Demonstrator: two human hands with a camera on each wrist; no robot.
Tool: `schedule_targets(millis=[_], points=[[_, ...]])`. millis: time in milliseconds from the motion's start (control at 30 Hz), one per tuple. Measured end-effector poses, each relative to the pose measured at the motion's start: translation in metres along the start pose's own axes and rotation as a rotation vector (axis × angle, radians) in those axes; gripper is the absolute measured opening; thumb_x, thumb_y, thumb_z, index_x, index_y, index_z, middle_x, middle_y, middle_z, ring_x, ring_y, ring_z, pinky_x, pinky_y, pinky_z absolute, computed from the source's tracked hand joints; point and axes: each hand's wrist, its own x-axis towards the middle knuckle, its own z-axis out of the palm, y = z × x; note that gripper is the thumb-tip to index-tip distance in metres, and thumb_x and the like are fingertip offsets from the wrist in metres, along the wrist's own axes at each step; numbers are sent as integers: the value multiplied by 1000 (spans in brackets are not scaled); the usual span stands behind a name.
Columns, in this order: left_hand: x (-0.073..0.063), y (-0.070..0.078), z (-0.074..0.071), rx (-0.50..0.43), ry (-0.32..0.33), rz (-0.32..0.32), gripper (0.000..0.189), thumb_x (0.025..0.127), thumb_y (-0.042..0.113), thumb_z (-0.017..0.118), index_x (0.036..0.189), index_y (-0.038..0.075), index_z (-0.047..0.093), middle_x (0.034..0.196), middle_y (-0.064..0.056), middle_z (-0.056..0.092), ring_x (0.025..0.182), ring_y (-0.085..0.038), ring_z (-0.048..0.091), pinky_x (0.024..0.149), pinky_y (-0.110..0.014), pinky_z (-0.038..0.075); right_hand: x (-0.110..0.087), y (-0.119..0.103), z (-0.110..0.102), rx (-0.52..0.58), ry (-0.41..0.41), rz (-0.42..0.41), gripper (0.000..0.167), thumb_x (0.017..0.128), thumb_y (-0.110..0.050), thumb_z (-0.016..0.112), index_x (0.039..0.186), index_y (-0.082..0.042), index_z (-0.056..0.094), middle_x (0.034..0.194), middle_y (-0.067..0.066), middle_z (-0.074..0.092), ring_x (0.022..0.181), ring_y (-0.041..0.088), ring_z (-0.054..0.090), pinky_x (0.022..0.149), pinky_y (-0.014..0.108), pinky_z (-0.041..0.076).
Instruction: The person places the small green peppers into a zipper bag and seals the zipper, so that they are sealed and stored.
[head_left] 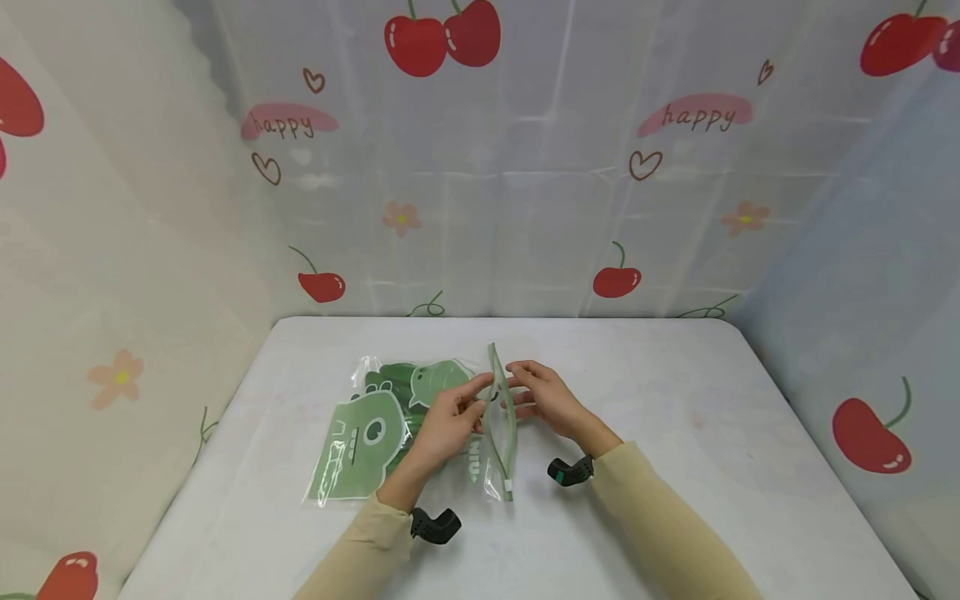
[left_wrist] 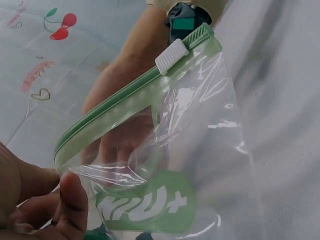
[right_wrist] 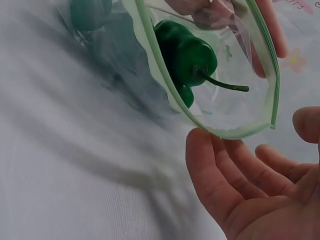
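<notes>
A clear zip bag (head_left: 352, 454) printed with green cartoon faces lies on the table, its green zip edge (head_left: 512, 433) raised at the right. My left hand (head_left: 444, 429) pinches that edge between thumb and finger. Opposite, the fingers of my right hand (head_left: 553, 402) extend to the outside of the rim, with the thumb held apart. The right wrist view looks into the parted mouth, where a glossy dark green pepper (right_wrist: 195, 57) with a thin stem shows. A white slider (left_wrist: 172, 56) sits near one end of the zip.
The white table (head_left: 675, 467) has a rounded far edge. A cherry-print curtain (head_left: 517, 208) hangs behind it and along both sides. Black wrist cameras, one (head_left: 437, 526) on the left and one (head_left: 570, 472) on the right, sit over the tan sleeves.
</notes>
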Motion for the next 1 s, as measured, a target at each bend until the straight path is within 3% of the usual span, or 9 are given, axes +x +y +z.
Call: schedule_targets(millis=[167, 267, 400, 633, 800, 1000], points=[[1, 0, 4, 8, 20, 22, 47, 102, 2, 59, 149, 8, 56, 95, -19, 69, 62, -12, 59, 60, -33, 56, -1, -1, 0, 30, -19, 14, 48, 112, -39, 41, 148, -7, 48, 142, 24, 57, 106, 29, 71, 81, 38, 61], [2, 1, 7, 4, 24, 31, 48, 101, 2, 61, 148, 8, 57, 97, -19, 71, 62, -11, 59, 59, -28, 55, -2, -1, 0, 44, -30, 26, 47, 113, -37, 40, 148, -7, 49, 141, 23, 56, 100, 26, 71, 78, 37, 61], [3, 2, 12, 6, 28, 31, 49, 99, 1, 63, 147, 8, 58, 115, -20, 72, 64, -12, 60, 59, -23, 53, -2, -1, 1, 49, -52, 25, 48, 113, -37, 39, 148, -6, 49, 140, 23, 56, 95, 21, 71, 76, 37, 61], [2, 0, 19, 101, 55, 27, 49, 97, 8, 69, 145, 13, 61, 92, -14, 75, 70, -15, 65, 58, -25, 53, -3, -1, 3, 52, -69, 21, 49, 113, -37, 38, 150, -6, 47, 141, 24, 55, 92, 20, 70, 75, 37, 62], [1, -5, 24, 241, 76, 118, 45, 96, 8, 71, 140, 14, 66, 91, -10, 75, 71, -10, 64, 58, -24, 52, -3, 0, 6, 49, -52, 24, 48, 113, -35, 40, 149, -5, 49, 138, 21, 56, 88, 19, 68, 72, 34, 61], [0, -3, 31, 411, 82, 248, 36, 95, 5, 72, 130, 9, 72, 112, -9, 76, 70, -7, 62, 60, -20, 50, -1, 1, 8, 48, -26, 26, 47, 112, -34, 43, 146, -3, 52, 124, 14, 61, 84, 17, 68, 71, 35, 60]])
